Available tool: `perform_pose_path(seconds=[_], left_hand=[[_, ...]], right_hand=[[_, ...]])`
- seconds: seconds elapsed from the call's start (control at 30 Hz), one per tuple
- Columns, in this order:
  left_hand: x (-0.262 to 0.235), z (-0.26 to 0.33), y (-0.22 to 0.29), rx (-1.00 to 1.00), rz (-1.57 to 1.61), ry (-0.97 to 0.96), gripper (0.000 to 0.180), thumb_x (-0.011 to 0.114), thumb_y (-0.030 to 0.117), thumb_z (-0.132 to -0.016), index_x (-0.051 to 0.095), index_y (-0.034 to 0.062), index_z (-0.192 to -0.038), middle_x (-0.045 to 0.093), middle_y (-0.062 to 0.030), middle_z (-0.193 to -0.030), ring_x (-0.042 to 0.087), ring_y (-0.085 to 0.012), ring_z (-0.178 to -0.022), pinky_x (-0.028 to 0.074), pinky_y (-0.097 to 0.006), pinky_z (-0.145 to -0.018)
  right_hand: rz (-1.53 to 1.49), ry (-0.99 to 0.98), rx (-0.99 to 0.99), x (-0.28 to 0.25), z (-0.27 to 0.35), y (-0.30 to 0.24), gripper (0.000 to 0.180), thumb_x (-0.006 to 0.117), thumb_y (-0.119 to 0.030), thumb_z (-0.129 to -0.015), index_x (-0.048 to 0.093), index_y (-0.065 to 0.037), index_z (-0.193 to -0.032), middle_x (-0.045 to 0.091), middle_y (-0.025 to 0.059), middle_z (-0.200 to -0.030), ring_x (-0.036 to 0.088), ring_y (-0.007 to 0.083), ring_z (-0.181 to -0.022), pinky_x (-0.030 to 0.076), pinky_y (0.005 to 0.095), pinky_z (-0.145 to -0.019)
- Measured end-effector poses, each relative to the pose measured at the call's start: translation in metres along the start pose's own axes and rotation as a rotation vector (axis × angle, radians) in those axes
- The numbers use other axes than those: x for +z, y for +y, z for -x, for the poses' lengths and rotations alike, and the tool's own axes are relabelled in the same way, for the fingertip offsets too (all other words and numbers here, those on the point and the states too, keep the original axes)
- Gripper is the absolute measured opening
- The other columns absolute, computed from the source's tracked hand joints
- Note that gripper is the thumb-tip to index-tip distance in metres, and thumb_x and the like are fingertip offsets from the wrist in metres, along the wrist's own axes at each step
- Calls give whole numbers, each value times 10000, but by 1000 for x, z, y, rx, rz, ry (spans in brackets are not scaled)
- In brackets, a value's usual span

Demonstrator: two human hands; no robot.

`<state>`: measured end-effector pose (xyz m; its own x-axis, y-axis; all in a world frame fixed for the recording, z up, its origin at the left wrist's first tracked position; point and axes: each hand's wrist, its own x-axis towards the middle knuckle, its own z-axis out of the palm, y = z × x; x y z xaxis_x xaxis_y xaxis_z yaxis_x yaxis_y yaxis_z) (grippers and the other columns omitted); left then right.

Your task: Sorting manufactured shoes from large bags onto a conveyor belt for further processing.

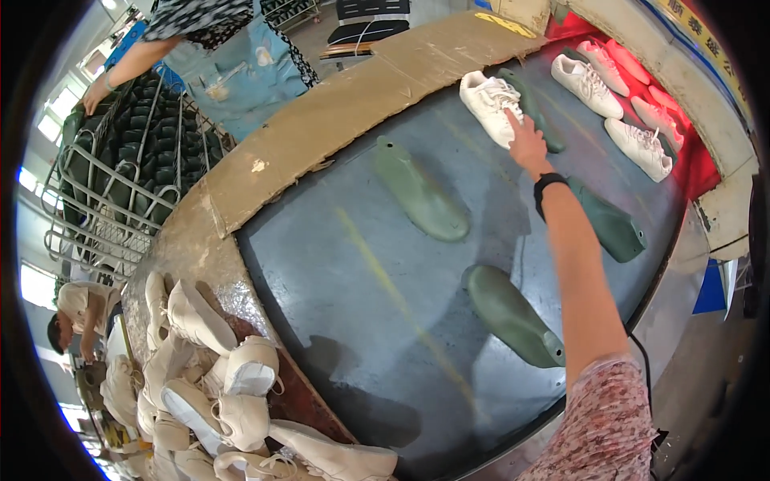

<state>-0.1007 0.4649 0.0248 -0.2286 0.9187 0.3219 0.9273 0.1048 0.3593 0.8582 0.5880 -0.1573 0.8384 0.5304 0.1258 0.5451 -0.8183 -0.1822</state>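
My right hand (528,146) reaches far across the grey belt (353,297), a black band on its wrist. Its fingers are spread and touch the side of a white lace-up sneaker (488,98). Right beside that shoe lies a dark green shoe last (533,112). Another green last (608,220) is partly behind my forearm. Two more lie on the belt: a lighter green last (421,191) in the middle and a green last (513,314) nearer to me. My left hand is out of view.
Cream sneakers (233,381) are heaped at the lower left. Brown cardboard (321,120) edges the belt. White sneakers (589,86) stand near a red-lit opening (706,160). Across the belt, a person in a blue apron (241,76) touches a wire cart (120,188) full of green lasts.
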Motion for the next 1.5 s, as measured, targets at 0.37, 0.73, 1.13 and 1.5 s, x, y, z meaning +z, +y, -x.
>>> perform_pose_path(seconds=[0.37, 0.73, 1.13, 1.5], left_hand=[[-6, -11, 21, 150, -474, 74, 189, 508, 147, -856, 667, 50, -886, 624, -139, -1060, 524, -331, -1034, 342, -448, -971], [-9, 6, 25, 228, 14, 335, 222, 484, 95, -838, 662, 36, -720, 660, -67, -883, 550, -280, -905, 422, -374, -847], [15, -5, -7, 302, 290, 495, 108, 547, 46, -778, 647, 23, -743, 645, -53, -879, 543, -290, -913, 434, -418, -817], [-96, 48, -48, 392, 531, 61, 284, 487, 65, -895, 587, 1, -1153, 572, -168, -1209, 495, -353, -1156, 327, -408, -1033]], right_hand=[[-324, 44, -902, -71, 172, -60, 554, 588, -12, -792, 449, -36, -1328, 398, 209, -1384, 407, 361, -1265, 351, 401, -1044], [-841, -424, -1298, -213, 471, -322, 373, 632, -73, -788, 591, -62, -1159, 487, 134, -1297, 565, 269, -1062, 468, 343, -885], [-513, -1063, -733, -226, 619, -263, 377, 691, -217, -768, 626, 9, -1063, 668, 132, -969, 654, 208, -848, 515, 322, -746], [-73, -1481, -1038, -243, 786, -152, 579, 709, -364, -755, 567, 20, -1166, 680, 151, -956, 661, 260, -865, 525, 364, -748]])
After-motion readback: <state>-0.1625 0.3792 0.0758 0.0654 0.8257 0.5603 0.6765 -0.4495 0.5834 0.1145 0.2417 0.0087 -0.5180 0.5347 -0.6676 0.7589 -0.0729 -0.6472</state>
